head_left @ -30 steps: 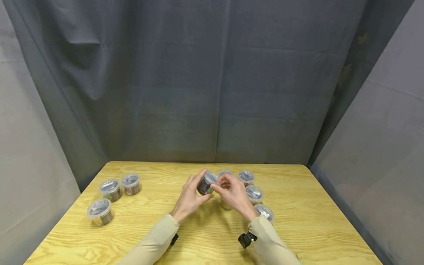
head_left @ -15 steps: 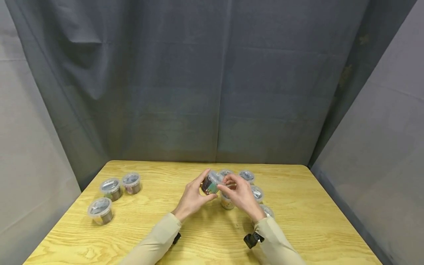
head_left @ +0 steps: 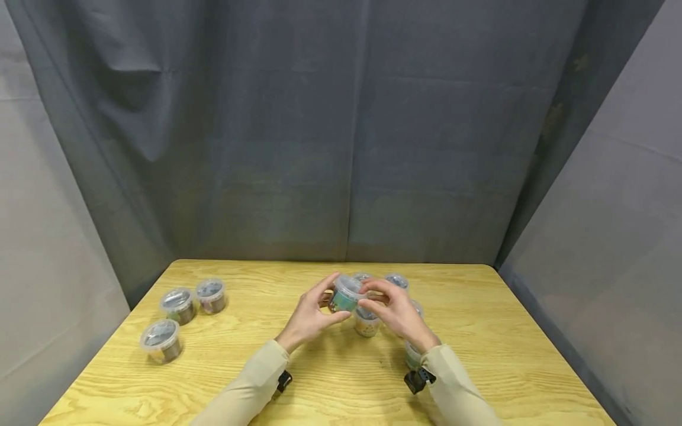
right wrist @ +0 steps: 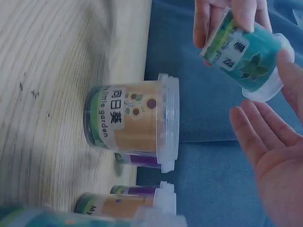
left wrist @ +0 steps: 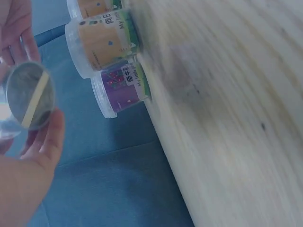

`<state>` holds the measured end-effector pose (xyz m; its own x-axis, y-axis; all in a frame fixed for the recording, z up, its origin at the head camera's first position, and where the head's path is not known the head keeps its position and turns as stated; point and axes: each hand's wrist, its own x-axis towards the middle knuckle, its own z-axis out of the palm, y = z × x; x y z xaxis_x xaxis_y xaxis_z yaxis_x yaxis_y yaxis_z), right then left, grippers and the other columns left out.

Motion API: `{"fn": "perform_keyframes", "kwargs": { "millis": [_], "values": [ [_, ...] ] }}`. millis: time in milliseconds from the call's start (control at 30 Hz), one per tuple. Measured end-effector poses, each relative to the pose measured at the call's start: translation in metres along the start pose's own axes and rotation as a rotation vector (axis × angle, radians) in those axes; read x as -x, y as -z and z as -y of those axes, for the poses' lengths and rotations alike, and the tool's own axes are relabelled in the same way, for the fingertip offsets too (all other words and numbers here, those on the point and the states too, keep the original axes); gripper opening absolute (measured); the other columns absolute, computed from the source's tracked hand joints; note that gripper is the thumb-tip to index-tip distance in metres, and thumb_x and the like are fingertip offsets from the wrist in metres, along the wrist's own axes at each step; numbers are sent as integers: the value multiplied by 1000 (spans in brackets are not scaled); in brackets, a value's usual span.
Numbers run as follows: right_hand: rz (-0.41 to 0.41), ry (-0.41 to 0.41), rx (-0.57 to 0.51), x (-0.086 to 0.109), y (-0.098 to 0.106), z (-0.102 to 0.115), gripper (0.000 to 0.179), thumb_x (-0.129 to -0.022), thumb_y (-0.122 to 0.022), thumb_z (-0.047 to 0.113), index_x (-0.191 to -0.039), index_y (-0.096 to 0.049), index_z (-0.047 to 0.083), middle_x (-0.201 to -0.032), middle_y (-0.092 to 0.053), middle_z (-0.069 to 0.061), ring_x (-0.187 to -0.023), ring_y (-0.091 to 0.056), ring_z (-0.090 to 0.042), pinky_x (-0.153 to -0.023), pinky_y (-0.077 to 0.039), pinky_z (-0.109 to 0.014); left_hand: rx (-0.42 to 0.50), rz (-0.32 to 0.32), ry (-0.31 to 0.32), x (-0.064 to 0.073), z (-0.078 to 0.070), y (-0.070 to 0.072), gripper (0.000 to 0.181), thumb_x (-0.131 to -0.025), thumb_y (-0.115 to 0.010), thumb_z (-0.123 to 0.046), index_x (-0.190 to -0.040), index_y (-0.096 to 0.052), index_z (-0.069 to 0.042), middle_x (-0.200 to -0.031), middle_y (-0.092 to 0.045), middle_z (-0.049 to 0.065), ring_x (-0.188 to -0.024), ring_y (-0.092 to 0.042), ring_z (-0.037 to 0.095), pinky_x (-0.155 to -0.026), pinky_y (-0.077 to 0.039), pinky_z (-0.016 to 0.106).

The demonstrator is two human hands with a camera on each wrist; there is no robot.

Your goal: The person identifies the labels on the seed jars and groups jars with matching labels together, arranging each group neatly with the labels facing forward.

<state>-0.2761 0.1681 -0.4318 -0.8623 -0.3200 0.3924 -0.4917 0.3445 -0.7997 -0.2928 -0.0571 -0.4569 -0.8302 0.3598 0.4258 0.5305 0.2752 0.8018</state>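
My left hand [head_left: 311,319] holds a small clear plastic cup [head_left: 343,297] with a teal label and a translucent lid, lifted off the table and tilted. In the right wrist view a green leaf picture shows on this teal cup [right wrist: 255,61], and left-hand fingers [right wrist: 244,14] wrap its base end. My right hand [head_left: 394,313] is at the lid, thumb and fingers at its rim. The left wrist view shows the cup's round bottom [left wrist: 31,94] with a pale strip across it. Just below stands an orange-labelled cup [head_left: 366,325], its lid on.
Three lidded cups stand at left: one nearer [head_left: 161,341], two behind [head_left: 177,306] [head_left: 210,296]. More lidded cups, including a purple-labelled cup [left wrist: 120,87], stand around the right hand, partly hidden by it. A grey curtain [head_left: 266,148] hangs behind the wooden table [head_left: 266,278].
The held cup has turned so its teal label faces the head view, and it has shifted slightly right. My right hand has moved a little right, staying at the lid.
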Motion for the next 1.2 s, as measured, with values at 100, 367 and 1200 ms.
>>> {"fn": "perform_keyframes", "kwargs": {
  "millis": [100,367,1200],
  "values": [
    [-16,54,4,-1,1,-2,14,-89,-71,22,-98,-63,16,-135,-57,-14,-122,-59,-32,-94,-55,-33,27,39,-8,0,-2,0,80,-83,-80,-23,-150,-37,-27,-125,-61,9,-110,-64,23,-96,-54,41],
    [-74,109,109,-1,-3,-2,18,-84,-75,26,-90,-61,18,-126,-63,-11,-114,-62,-29,-86,-59,-38,-16,47,1,-2,-15,-7,83,-81,-80,-9,-151,-36,-16,-124,-64,20,-109,-63,35,-92,-54,50],
    [205,80,154,14,36,-4,12,-86,-75,20,-95,-66,19,-138,-55,-17,-120,-58,-34,-95,-53,-49,27,196,13,-3,-5,-22,80,-78,-84,-18,-146,-42,-13,-126,-61,10,-102,-66,21,-91,-55,32]
  ]
}}
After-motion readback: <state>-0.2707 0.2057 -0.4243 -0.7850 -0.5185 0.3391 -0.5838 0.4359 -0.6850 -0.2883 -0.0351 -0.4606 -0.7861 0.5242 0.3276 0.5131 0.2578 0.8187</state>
